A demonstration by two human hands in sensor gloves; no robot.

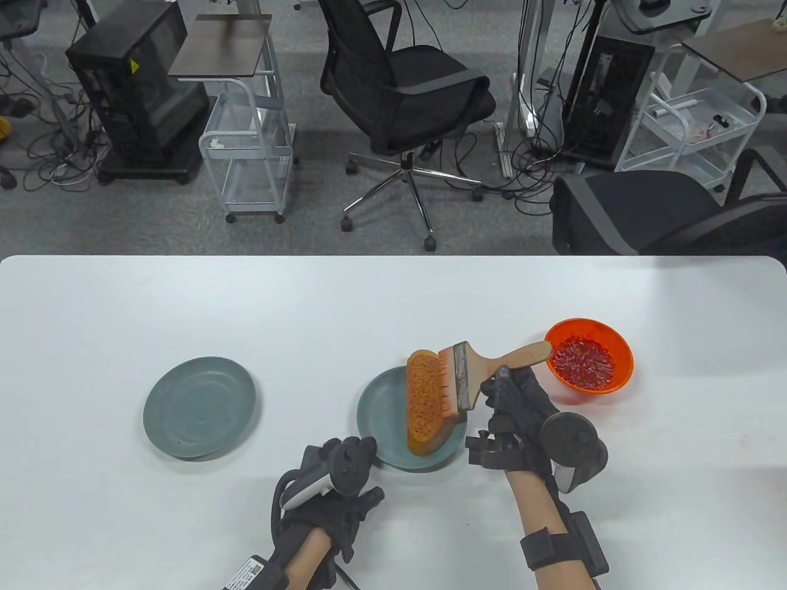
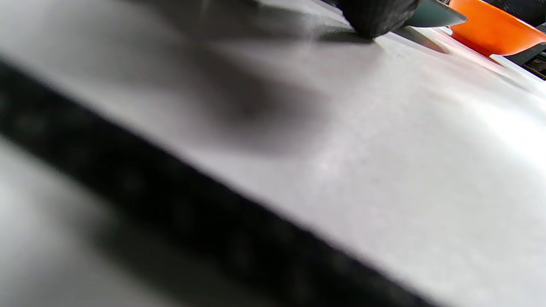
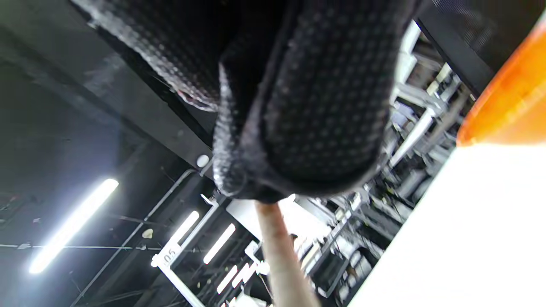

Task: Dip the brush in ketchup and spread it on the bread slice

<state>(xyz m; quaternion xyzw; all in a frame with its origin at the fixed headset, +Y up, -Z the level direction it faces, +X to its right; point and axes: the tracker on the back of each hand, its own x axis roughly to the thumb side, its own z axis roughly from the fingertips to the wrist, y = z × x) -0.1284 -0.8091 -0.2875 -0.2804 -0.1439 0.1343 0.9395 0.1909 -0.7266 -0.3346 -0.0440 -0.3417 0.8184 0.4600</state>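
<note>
A slice of bread (image 1: 424, 402) lies on a teal plate (image 1: 378, 412) in the middle of the table view. My right hand (image 1: 513, 399) grips the wooden handle of a wide brush (image 1: 486, 365). The bristles (image 1: 447, 387) rest on the right side of the bread. An orange bowl (image 1: 618, 356) of red ketchup (image 1: 581, 362) stands to the right of the brush handle's end; it also shows in the left wrist view (image 2: 490, 27). My left hand (image 1: 344, 467) rests on the table by the plate's front left rim, holding nothing. In the right wrist view a gloved finger (image 3: 315, 111) fills the frame above the handle (image 3: 281, 260).
A second teal plate (image 1: 200, 407) sits bare at the left of the white table (image 1: 393, 295). Office chairs, carts and computer towers stand on the floor beyond the far edge. The orange bowl's rim (image 3: 507, 111) shows at the right of the right wrist view.
</note>
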